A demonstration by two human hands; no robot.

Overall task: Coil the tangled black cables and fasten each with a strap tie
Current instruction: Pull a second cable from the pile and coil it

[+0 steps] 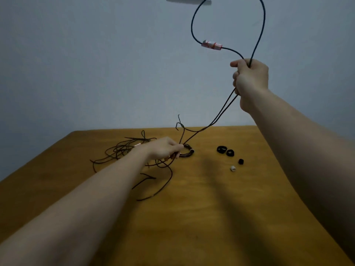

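Observation:
My right hand [249, 77] is raised high above the table, fist shut on a black cable [194, 18] that loops up out of the frame and carries a white and red label [211, 44]. Two strands run from that fist down to the table. My left hand [165, 148] rests on the wooden table [211, 217], fingers pinched on a small coil of black cable [187, 151]. A tangle of loose black cables [123, 148] spreads to the left of and below my left hand.
Two black rolled strap ties [221, 149] [230, 152], a smaller black one [240, 161] and a white one [232, 168] lie to the right of the coil. A plain wall [96, 64] rises behind the table's far edge.

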